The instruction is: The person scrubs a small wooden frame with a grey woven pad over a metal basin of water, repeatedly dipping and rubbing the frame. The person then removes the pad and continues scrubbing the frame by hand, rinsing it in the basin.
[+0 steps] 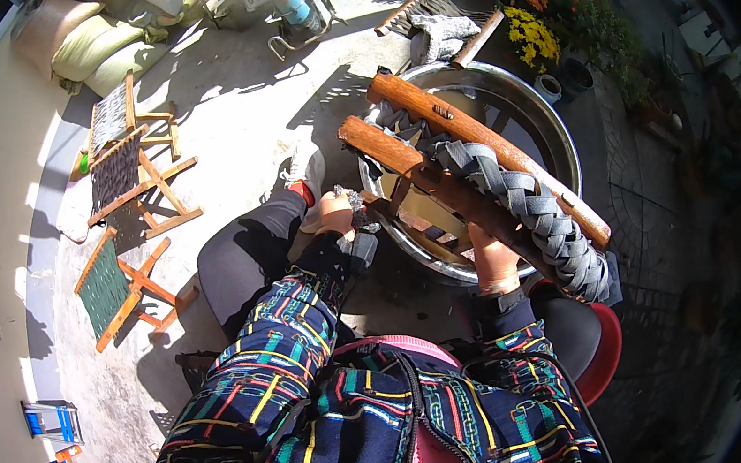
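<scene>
A wooden folding stool (396,160) with a seat woven from grey fabric strips (538,208) is tilted over a round metal basin (563,133). Murky liquid (435,208) shows in the basin beneath the stool's crossed legs. My right hand (493,253) grips the stool's frame from below, its fingers partly hidden behind the dark wet rail. In my left hand (338,215) is a shiny wire scouring pad (358,210), close by the end of a stool leg (377,203). Whether the pad touches the wood, I cannot tell.
Several folding stools (111,282) with woven seats stand at left. Another stool (414,8), with a grey cloth (445,32) on it, is beyond the basin. Potted flowers (531,35) line the right. Stuffed sacks (104,52) and a parked motorbike (297,11) are farther off.
</scene>
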The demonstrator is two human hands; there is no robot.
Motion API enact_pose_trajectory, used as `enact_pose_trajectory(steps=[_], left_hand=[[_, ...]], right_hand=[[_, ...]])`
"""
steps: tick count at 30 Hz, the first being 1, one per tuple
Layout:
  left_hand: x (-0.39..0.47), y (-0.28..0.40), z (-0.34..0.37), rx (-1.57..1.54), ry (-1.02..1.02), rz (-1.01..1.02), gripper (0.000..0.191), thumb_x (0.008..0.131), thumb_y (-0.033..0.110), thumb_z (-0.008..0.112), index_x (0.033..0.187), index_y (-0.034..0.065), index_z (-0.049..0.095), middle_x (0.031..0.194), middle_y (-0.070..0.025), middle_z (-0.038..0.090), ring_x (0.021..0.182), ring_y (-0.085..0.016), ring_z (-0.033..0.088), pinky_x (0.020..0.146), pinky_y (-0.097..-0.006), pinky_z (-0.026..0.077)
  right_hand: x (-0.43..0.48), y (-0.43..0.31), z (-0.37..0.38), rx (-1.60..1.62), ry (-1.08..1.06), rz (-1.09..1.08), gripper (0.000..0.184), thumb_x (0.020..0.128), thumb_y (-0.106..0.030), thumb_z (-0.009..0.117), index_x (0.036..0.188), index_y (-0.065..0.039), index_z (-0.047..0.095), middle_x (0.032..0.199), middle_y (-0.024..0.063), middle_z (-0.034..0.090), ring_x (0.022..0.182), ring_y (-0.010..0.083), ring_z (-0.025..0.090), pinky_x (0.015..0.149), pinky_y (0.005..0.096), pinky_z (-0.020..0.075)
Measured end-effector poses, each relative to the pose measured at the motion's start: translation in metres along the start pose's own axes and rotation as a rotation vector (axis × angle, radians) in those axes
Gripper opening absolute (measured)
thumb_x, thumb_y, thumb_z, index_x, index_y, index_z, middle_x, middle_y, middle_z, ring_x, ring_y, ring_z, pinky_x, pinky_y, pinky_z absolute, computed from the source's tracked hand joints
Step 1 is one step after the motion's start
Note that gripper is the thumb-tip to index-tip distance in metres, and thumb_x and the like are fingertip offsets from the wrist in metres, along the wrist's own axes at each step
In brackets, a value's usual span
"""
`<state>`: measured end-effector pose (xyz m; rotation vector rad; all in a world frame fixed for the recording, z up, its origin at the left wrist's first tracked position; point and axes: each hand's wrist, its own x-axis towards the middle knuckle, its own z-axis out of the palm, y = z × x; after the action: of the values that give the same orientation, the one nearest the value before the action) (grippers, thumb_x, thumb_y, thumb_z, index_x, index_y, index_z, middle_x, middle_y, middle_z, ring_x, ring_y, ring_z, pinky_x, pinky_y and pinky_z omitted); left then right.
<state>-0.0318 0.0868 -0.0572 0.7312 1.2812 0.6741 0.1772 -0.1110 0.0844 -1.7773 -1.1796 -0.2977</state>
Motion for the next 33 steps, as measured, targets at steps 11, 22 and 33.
enact_pose_trajectory(steps=[11, 22, 33], left_hand=[[-0.057, 0.023, 0.043, 1.021, 0.104, 0.501, 0.025, 0.092, 0.024, 0.059, 0.102, 0.0009, 0.057, 0.104, -0.0264, 0.066, 0.105, -0.042, 0.064, 0.09, -0.0482, 0.05], [-0.006, 0.038, 0.032, 0.95, 0.016, 0.472, 0.038, 0.097, 0.03, 0.049, 0.095, -0.0035, 0.066, 0.092, -0.0279, 0.067, 0.091, -0.047, 0.064, 0.079, -0.0521, 0.049], [-0.006, 0.017, 0.049, 0.983, 0.001, 0.533, 0.032, 0.09, 0.028, 0.057, 0.105, 0.0002, 0.063, 0.103, -0.0273, 0.068, 0.103, -0.043, 0.066, 0.087, -0.048, 0.052]], right_hand=[[-0.002, 0.002, -0.001, -0.065, 0.029, -0.044, 0.017, 0.079, -0.011, 0.073, 0.093, -0.002, 0.072, 0.089, 0.013, 0.072, 0.079, 0.0288, 0.068, 0.077, 0.0401, 0.0534], [0.005, -0.012, -0.008, -0.028, -0.04, -0.001, 0.022, 0.083, -0.017, 0.072, 0.1, -0.003, 0.071, 0.093, 0.0137, 0.071, 0.084, 0.0285, 0.068, 0.077, 0.0386, 0.0534], [0.0, -0.046, -0.033, 0.265, -0.177, 0.141, 0.025, 0.093, -0.021, 0.064, 0.111, -0.004, 0.067, 0.105, 0.0124, 0.069, 0.094, 0.0249, 0.065, 0.085, 0.035, 0.0515]])
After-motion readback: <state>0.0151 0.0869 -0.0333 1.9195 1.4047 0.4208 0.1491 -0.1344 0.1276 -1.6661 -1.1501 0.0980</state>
